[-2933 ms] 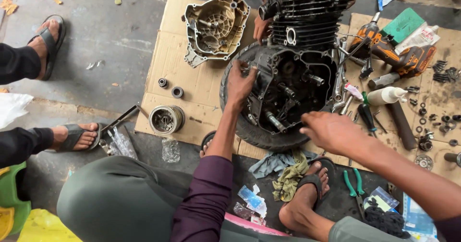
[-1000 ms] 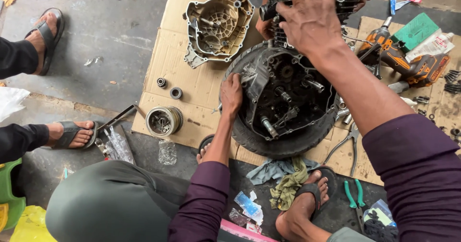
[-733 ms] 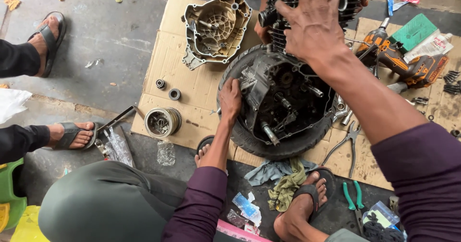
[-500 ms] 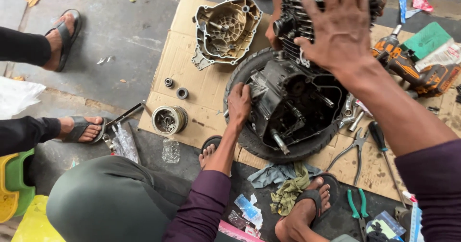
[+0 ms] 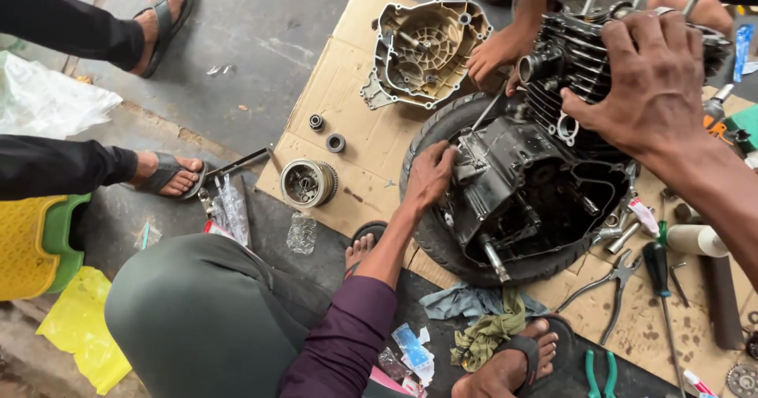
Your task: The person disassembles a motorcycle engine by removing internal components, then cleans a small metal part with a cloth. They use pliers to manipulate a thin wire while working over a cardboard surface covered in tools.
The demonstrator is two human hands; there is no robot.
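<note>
Head view: an engine (image 5: 537, 193) was seen cradled in a tyre (image 5: 430, 141) on cardboard (image 5: 363, 141). The left hand (image 5: 430, 178) was pressed, fingers curled, on the crankcase edge; the right hand (image 5: 651, 78) was spread over the finned cylinder. Heavy, rigid and probably oily, it seemed best gripped by casing and fins.

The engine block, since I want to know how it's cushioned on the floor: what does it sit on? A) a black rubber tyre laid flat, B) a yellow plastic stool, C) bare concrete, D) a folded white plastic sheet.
A: the engine block sits in the ring of a black tyre lying on the cardboard, with the left hand at its edge and the right hand on the finned cylinder.
</note>
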